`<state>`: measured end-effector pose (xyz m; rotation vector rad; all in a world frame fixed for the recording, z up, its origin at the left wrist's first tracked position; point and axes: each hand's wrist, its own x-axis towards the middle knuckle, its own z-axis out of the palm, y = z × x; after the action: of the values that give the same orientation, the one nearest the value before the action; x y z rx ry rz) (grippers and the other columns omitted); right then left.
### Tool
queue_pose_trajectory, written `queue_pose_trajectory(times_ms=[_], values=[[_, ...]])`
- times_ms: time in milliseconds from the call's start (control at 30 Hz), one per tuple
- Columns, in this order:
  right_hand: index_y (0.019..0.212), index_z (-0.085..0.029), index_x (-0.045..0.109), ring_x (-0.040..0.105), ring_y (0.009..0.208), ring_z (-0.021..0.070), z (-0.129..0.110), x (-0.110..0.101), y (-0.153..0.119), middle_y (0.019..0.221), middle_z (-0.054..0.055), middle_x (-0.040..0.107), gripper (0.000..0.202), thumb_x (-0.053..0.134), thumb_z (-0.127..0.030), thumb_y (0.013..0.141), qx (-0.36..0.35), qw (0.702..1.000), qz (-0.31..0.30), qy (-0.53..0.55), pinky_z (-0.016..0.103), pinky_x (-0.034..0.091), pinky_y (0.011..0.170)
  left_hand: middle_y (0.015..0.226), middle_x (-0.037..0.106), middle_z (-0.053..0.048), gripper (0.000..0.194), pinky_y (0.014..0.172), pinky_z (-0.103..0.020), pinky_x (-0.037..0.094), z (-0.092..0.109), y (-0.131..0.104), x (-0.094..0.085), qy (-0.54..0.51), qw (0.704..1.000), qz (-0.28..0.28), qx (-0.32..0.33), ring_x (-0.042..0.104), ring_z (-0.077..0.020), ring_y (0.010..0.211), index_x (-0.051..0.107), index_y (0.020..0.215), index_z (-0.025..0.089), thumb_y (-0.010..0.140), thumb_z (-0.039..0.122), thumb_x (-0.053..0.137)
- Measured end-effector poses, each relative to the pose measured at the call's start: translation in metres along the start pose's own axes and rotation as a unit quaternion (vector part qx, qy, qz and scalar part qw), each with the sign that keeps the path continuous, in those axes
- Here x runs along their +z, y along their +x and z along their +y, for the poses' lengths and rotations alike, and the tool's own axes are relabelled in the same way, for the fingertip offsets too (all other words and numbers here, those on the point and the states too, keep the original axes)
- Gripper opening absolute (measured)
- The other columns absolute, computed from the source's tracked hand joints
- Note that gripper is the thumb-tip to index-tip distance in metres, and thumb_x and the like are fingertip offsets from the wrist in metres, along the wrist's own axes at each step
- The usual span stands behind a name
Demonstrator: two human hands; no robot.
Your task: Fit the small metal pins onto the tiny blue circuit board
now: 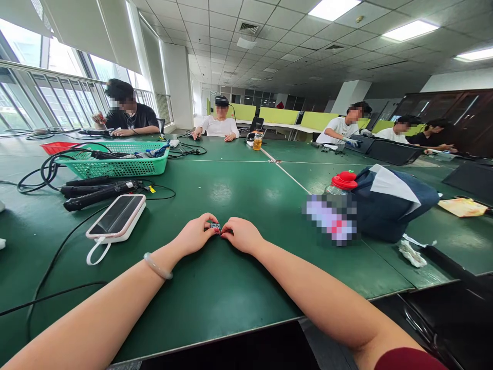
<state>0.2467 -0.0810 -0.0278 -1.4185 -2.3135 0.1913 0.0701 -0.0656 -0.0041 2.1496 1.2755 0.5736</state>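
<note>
Bright, open-plan office with a tiled ceiling [215, 31], railed windows [46, 97] on the left and yellow-green partitions [277, 115] at the back. Across the front spread a large green desk [215, 298], seen from the seat of a person whose bare forearms reached in from below.

Near the middle of the desk, the two hands met around a small bluish piece [215, 226], too tiny to make out in detail. The left hand [194, 235], with a pale bracelet [157, 266] at its wrist, pinched the piece between thumb and fingers. The right hand [242, 235] was curled, its fingertips at the piece's right edge; whether they gripped it could not be told. A maroon sleeve [408, 359] showed on the right arm.

To the left lay a phone [117, 213] with a white loop strap [96, 252], black handles [100, 195] and looping cables [42, 177]. Beyond them stood a green basket [119, 163] filled with cords, with a red basket [57, 148] just behind.

To the right, a red-lidded jar [344, 180] stood beside a dark blue bag [385, 205], with a crumpled tissue [412, 254] nearer the edge.

Five other people sat farther off: one in black [133, 115] at left, one in white [217, 126] at centre, three at right.
</note>
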Motion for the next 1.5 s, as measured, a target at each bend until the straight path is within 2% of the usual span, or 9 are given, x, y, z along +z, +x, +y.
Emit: queue_pose_trajectory(times_ms=[267,567,700,867,1100,1300,1500], values=[[0.082,-0.020,0.066,0.055,0.076,0.0126,-0.001,0.003,0.000,0.081,0.001,0.059,0.017,0.055,-0.032,0.086,-0.004,0.999,-0.002,-0.043,0.022,0.038,0.065,0.061,0.064,0.005,0.023,0.057,-0.024,0.037,0.002,0.000,0.001,-0.024,1.000,-0.003,-0.020,0.056,-0.0152,0.059,0.052,0.089,0.022,0.075,0.040,0.048],[0.087,-0.018,0.063,0.056,0.076,0.0127,-0.005,0.001,-0.002,0.084,0.003,0.056,0.018,0.048,-0.027,0.088,-0.018,0.996,-0.013,-0.084,0.022,0.039,0.066,0.067,0.066,0.002,0.027,0.061,-0.026,0.041,-0.003,0.002,0.002,-0.035,0.999,-0.003,-0.037,0.060,-0.0170,0.066,0.053,0.092,0.021,0.074,0.041,0.049],[0.087,-0.018,0.062,0.056,0.077,0.0136,-0.002,0.003,-0.001,0.087,0.004,0.056,0.015,0.048,-0.024,0.088,-0.022,0.998,-0.007,-0.066,0.024,0.040,0.067,0.079,0.067,0.001,0.024,0.067,-0.027,0.042,-0.007,0.003,0.001,0.008,1.000,0.021,-0.011,0.061,-0.0178,0.075,0.054,0.092,0.023,0.073,0.037,0.052],[0.086,-0.017,0.060,0.055,0.079,0.0136,0.002,0.003,0.000,0.087,0.003,0.056,0.012,0.049,-0.021,0.088,-0.007,1.000,0.005,-0.028,0.024,0.040,0.070,0.080,0.066,0.001,0.021,0.070,-0.026,0.043,-0.007,0.002,0.001,0.025,0.999,0.024,-0.005,0.061,-0.0179,0.077,0.056,0.088,0.023,0.070,0.035,0.056],[0.086,-0.017,0.059,0.052,0.078,0.0116,-0.005,-0.005,-0.001,0.087,0.002,0.055,0.011,0.049,-0.021,0.088,-0.017,0.998,0.040,0.035,0.022,0.039,0.069,0.081,0.065,0.001,0.022,0.071,-0.028,0.043,-0.002,0.000,0.001,0.017,1.000,0.005,-0.004,0.060,-0.0182,0.079,0.058,0.086,0.024,0.068,0.037,0.061],[0.083,-0.017,0.060,0.051,0.076,0.0110,-0.009,-0.004,-0.002,0.084,0.001,0.055,0.010,0.051,-0.021,0.087,-0.032,0.998,0.043,0.042,0.022,0.038,0.068,0.082,0.066,0.001,0.023,0.071,-0.028,0.042,0.003,-0.002,0.001,-0.005,1.000,-0.004,0.002,0.060,-0.0179,0.078,0.058,0.084,0.023,0.066,0.037,0.061],[0.083,-0.017,0.060,0.050,0.074,0.0106,-0.009,-0.004,-0.003,0.083,0.000,0.054,0.009,0.053,-0.022,0.086,-0.031,0.997,0.053,0.055,0.022,0.037,0.065,0.082,0.066,0.000,0.024,0.074,-0.029,0.044,-0.001,0.000,0.002,-0.031,0.999,-0.006,-0.002,0.060,-0.0188,0.081,0.059,0.083,0.022,0.065,0.037,0.062]])
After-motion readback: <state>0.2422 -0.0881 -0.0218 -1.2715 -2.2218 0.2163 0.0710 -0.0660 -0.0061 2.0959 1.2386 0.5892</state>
